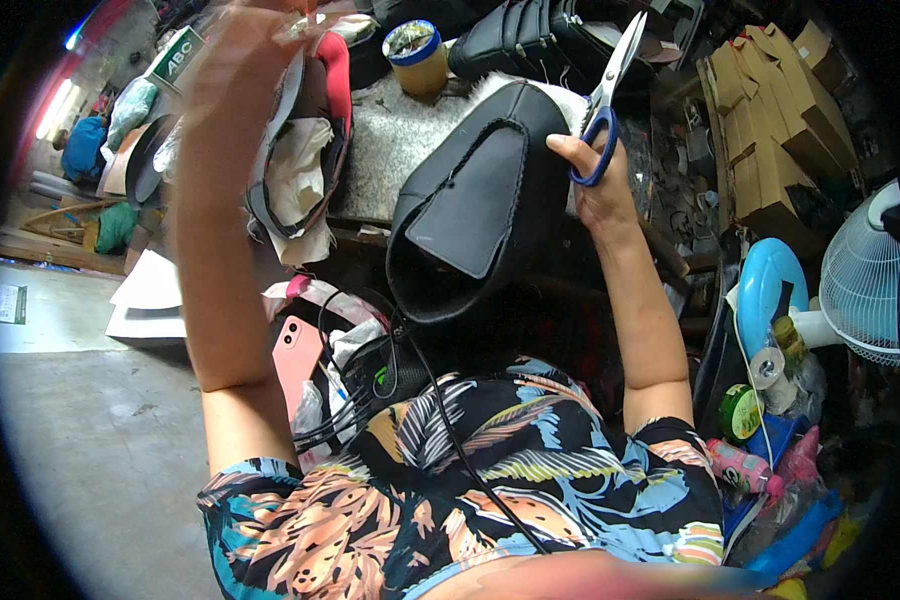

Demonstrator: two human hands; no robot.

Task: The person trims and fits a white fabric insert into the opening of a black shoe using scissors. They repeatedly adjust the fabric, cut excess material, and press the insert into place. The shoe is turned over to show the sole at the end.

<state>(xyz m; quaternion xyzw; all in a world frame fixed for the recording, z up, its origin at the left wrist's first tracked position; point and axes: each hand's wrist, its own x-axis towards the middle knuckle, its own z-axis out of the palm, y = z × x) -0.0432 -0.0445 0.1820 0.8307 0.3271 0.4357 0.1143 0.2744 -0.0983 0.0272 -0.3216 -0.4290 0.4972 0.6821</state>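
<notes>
My right hand grips a pair of scissors by blue loops, the steel blades pointing up and away. Left of that hand, a black shoe upper with a stitched seam leans at the near edge of the work surface, its wide opening toward me. Whether the hand touches it I cannot tell. White fluffy material shows behind the upper. My left arm reaches far forward, and my left hand is smeared by motion at the top edge, its fingers unclear. Beside that forearm stand shoe pieces with red lining and white cloth.
A blue-rimmed jar stands on the grey work surface, near more black shoe parts. A pink phone and cables lie close to my body. At right are cardboard pieces, a white fan and plastic clutter.
</notes>
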